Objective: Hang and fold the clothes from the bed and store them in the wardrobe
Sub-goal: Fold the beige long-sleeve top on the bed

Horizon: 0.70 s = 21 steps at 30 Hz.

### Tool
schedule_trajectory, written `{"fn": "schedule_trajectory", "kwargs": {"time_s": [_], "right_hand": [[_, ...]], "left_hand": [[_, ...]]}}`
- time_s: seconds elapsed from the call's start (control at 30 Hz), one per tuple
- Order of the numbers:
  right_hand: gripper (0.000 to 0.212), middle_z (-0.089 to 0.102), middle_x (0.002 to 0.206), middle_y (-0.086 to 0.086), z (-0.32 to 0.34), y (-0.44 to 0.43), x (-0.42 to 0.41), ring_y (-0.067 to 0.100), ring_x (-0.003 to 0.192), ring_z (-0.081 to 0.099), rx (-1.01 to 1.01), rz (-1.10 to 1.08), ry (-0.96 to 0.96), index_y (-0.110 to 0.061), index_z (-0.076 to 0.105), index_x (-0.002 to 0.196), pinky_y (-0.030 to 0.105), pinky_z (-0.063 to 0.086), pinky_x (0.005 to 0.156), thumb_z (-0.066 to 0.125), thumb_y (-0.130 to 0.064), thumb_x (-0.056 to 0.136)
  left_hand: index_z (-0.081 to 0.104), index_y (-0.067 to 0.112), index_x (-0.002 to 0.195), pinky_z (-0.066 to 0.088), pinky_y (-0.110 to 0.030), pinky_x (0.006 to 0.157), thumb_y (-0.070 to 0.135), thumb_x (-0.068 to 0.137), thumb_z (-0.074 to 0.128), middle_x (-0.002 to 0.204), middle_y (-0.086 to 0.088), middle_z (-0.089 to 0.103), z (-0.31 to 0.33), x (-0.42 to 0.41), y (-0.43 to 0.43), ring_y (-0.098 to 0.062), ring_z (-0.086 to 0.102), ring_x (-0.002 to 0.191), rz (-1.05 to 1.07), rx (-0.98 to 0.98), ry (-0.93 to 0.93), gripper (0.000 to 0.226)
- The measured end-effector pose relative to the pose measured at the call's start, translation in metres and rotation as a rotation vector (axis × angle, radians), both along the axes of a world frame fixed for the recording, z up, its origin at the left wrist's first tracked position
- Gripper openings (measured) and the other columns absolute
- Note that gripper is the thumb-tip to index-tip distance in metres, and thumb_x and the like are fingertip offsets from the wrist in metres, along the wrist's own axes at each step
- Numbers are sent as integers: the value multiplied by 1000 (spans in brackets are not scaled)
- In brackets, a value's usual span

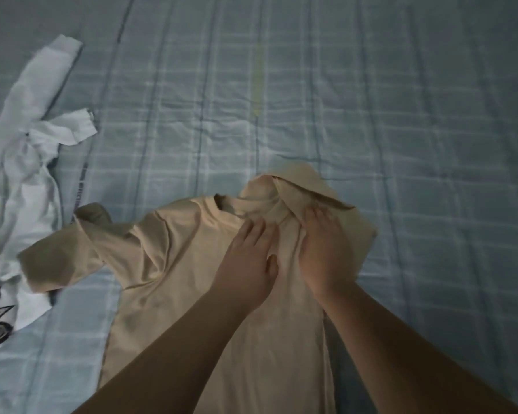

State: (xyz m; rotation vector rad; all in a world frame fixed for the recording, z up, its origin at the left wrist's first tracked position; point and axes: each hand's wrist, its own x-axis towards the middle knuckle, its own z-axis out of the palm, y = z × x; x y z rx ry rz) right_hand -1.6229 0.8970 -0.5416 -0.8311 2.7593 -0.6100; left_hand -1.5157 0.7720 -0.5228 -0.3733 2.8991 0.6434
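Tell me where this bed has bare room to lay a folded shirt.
Bare blue checked bedsheet lies beyond the beige long-sleeved shirt and along its right side. Crowded at left: the crumpled white printed garment meets the shirt's sleeve.

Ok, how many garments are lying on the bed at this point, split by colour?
Beige: 1, the beige shirt, with the left hand and the right hand pressing flat on it.
White: 1, the white printed garment, bunched up; I cannot tell whether it is more than one piece.
Total: 2
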Motion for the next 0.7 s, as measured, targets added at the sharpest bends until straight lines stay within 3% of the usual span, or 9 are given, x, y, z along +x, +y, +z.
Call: {"fn": "schedule_trajectory", "kwargs": {"time_s": [0.1,0.2,0.27,0.37,0.5,0.6,0.7], "right_hand": [[37,62,130,18,15,21,-3,30,122,57,-271,-239,-98,-2,60,131,29,35,107,47,-6,96],[31,69,100,6,39,55,-5,27,98,60,-349,-593,-156,-18,67,107,22,36,76,41,-17,89],[23,64,89,0,51,86,-6,31,92,61,-347,-751,-208,-20,66,97,28,39,74,47,-13,88],[17,68,89,3,66,139,7,30,87,63,-391,-886,-280,-16,68,95,36,48,75,56,-12,85],[15,68,85,10,58,201,28,34,84,63,-336,-984,-304,-16,66,92,44,51,72,55,-7,89],[25,64,77,0,45,229,39,26,76,59,-319,-986,-322,-21,60,83,30,43,63,56,3,80],[34,60,83,-10,32,243,44,12,75,55,-374,-1019,-345,-26,52,90,8,37,61,59,5,79]], "left_hand": [[31,8,153,7,-37,124,25,97,40,160,-10,31,0,-3,17,-25,17,151,-18,30,4,60],[24,12,156,5,-37,124,28,99,38,163,-6,23,5,-13,44,-23,6,153,-55,101,-17,61],[27,11,155,9,-37,123,26,97,44,160,-8,30,14,-24,67,-27,16,151,-89,144,5,63],[40,14,148,23,-35,115,27,93,49,142,-8,49,28,-41,105,-30,40,131,-112,168,16,58],[44,13,143,28,-40,115,23,86,47,135,-12,50,38,-67,162,-33,42,127,-116,236,64,59],[44,23,144,40,-44,107,29,82,45,133,-12,51,36,-76,202,-35,45,123,-116,217,93,63],[47,24,143,43,-43,100,29,83,47,131,-12,52,20,-77,234,-33,46,119,-195,229,98,61]]}}
